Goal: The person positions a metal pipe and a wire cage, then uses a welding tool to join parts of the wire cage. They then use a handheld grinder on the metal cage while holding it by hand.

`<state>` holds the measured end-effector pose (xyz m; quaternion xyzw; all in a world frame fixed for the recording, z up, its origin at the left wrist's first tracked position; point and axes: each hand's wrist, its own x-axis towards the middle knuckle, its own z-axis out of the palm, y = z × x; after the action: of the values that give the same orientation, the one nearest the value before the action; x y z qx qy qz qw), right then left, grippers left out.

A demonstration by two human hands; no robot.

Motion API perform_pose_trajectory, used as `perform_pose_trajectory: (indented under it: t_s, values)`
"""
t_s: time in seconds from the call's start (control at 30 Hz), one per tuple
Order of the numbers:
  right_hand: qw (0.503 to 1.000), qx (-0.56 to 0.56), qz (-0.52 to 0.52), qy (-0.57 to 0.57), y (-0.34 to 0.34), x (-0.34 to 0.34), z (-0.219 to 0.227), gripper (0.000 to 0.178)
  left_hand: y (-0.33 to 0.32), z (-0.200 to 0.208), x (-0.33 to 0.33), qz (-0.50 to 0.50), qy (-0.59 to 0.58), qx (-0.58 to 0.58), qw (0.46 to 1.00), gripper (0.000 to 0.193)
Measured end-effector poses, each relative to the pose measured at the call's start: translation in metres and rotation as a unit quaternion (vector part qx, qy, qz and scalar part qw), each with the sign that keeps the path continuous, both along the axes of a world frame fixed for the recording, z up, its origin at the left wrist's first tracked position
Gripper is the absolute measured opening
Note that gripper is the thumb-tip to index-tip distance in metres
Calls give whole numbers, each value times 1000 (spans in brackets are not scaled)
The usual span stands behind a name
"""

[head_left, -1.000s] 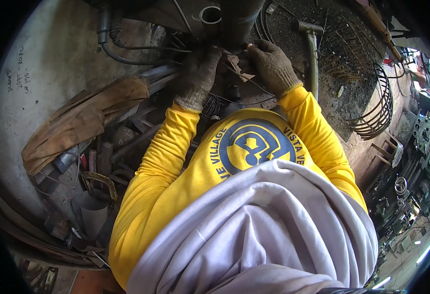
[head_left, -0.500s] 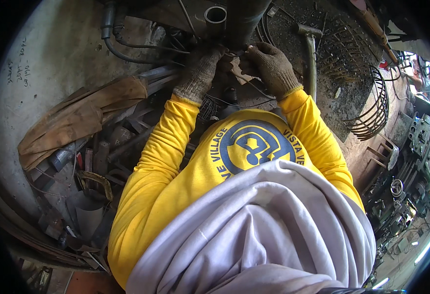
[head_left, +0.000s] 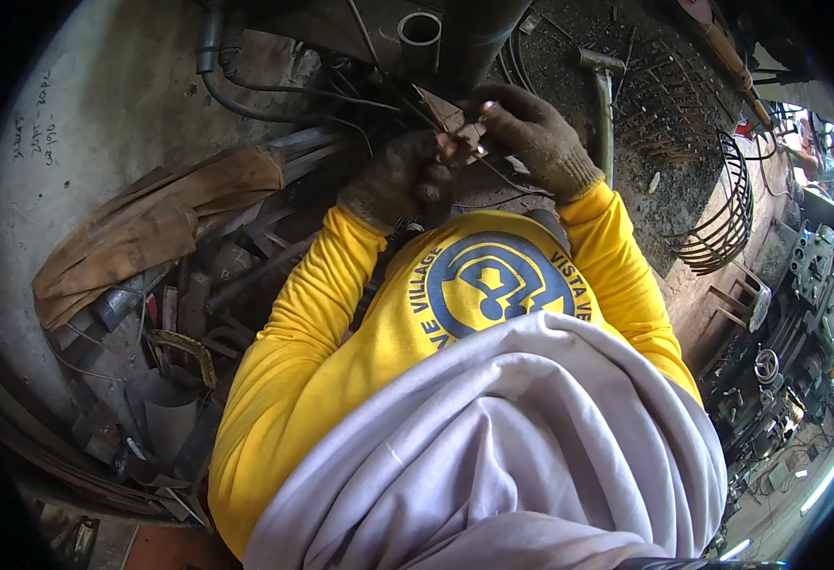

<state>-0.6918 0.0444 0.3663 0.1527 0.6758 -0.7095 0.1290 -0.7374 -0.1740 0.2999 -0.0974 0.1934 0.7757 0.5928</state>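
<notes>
Both hands wear dark, worn knit gloves with some bare fingertips. My left hand [head_left: 396,182] is closed, its fingertips at the lower edge of a small tan piece [head_left: 469,135]. The piece looks folded or angular, and I cannot make out its kind. At its right side, my right hand [head_left: 538,138] pinches with thumb and finger. Behind the fingers is a flat, pointed tan scrap [head_left: 440,109]; whether it joins the piece is unclear. A thin dark rod or cable [head_left: 369,40] slants down toward the hands. The left fingers are partly in shadow.
An upright pipe [head_left: 420,30] stands beyond the hands. A hammer [head_left: 602,66] lies to the right, near curved metal bars [head_left: 721,218]. Brown cloth [head_left: 160,228] covers metal scrap at left. Hoses [head_left: 246,109] run at upper left; a machine [head_left: 797,313] stands at far right.
My left hand has lowered and turned, its fingertips now showing. My right hand has shifted slightly right and down. The small tan piece now shows between them.
</notes>
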Motion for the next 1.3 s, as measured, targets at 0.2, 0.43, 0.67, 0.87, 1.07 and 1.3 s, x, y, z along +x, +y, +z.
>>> perform_pose_trajectory:
  t_s: [0.2,0.43,0.67,0.87,1.07,1.3]
  values:
    - [999,11,-34,-17,-6,6,-6,28,23,19,8,25,-14,-40,999,24]
    - [992,41,-111,-43,-17,9,-17,34,4,-12,-4,191,278,-159,928,31]
    - [997,13,-66,-33,-17,4,-22,35,10,-19,-40,166,442,-298,830,23]
    - [993,-44,-100,-53,-19,-6,-18,30,31,10,-50,218,278,-224,908,23]
    - [994,4,-92,-52,-12,-11,-12,31,34,3,-52,226,255,-211,916,16]
    - [995,2,-86,-52,-12,-12,-16,31,34,1,-56,220,260,-205,918,15]
